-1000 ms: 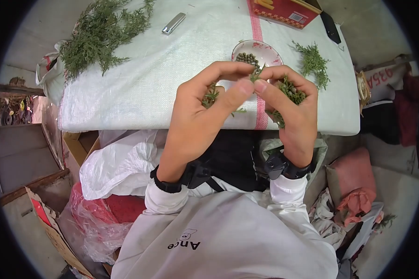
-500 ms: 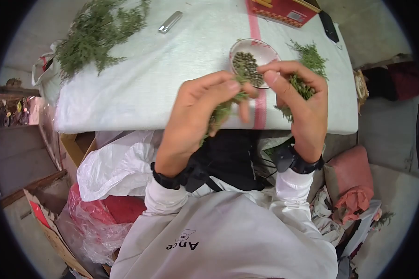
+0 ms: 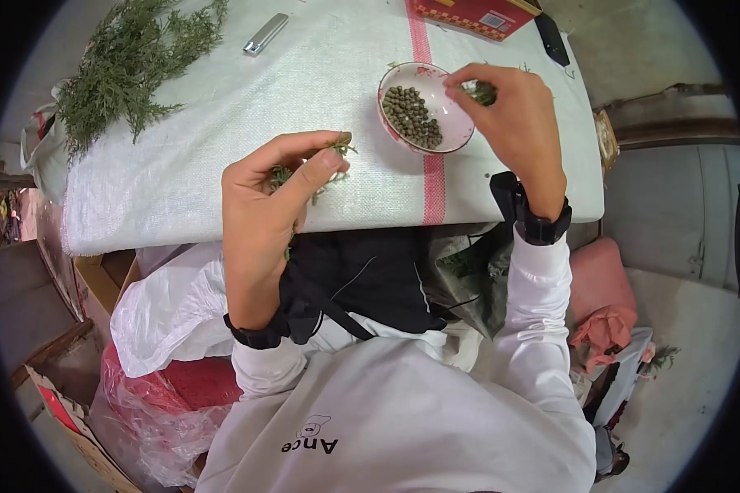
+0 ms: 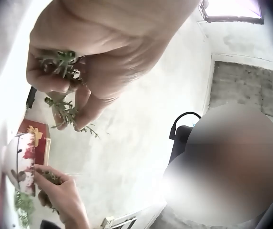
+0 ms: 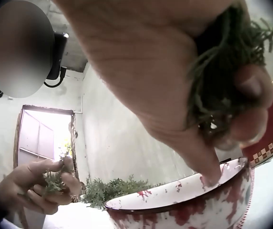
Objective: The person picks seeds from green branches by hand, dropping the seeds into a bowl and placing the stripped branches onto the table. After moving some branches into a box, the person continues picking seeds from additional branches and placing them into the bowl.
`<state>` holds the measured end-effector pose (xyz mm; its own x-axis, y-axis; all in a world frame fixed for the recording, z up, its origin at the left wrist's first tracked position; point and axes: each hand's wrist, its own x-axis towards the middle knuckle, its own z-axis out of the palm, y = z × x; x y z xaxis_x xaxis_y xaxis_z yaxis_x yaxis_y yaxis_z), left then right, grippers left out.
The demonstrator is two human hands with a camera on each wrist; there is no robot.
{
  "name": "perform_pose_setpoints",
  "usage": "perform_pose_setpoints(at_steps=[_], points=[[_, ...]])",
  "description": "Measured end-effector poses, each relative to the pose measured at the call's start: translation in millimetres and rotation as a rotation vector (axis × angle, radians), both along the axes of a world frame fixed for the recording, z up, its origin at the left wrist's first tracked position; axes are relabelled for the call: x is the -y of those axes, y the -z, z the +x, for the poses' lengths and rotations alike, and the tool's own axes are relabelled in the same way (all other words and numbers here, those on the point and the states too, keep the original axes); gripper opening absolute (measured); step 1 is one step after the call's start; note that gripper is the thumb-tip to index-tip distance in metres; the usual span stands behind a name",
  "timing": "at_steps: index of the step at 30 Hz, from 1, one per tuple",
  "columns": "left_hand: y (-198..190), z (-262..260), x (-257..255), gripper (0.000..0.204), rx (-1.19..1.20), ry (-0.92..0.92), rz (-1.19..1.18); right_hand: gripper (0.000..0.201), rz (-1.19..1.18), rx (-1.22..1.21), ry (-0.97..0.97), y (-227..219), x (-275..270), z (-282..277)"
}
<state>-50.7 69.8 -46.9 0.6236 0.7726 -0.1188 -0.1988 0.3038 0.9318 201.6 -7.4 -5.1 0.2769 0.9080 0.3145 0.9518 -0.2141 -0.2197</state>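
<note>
Having drawn apart since a second ago, when both met over one sprig, the right hand (image 3: 510,115) now reaches to the far rim of the single bowl (image 3: 395,78) of green berries (image 3: 413,117), fingers curled on a small green tuft. The left hand (image 3: 267,205) pinches one sprig (image 3: 337,149) at the counter's (image 3: 222,148) near edge, tip pointing right. One pile of cuttings (image 3: 123,66) lies far left.
</note>
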Motion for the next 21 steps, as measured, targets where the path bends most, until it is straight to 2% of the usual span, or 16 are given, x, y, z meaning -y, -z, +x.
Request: perform_pose_setpoints(at_steps=[2,4,9,15,17,19,21], points=[[3,-3,-2,0.018,-0.103,-0.075,0.118,0.012,-0.053,0.069,-0.064,1,-3,-1],[3,-4,-2,0.016,-0.099,-0.083,0.116,0.012,-0.151,0.199,-0.181,1,-6,-2],[1,-4,1,0.009,-0.069,-0.052,0.114,0.011,-0.217,0.274,-0.191,6,-9,-7],[5,-4,-2,0.004,-0.062,-0.046,0.128,0.012,-0.26,0.265,-0.217,4,-14,-10],[10,0,-3,0.004,0.032,-0.043,0.238,0.013,-0.26,0.27,-0.23,0,-11,-11],[10,-2,-2,0.004,0.056,-0.06,0.292,0.016,-0.137,0.131,-0.165,-15,-8,-19],[6,1,2,0.004,0.121,-0.132,0.226,0.018,-0.079,0.046,-0.149,-16,-5,-30]])
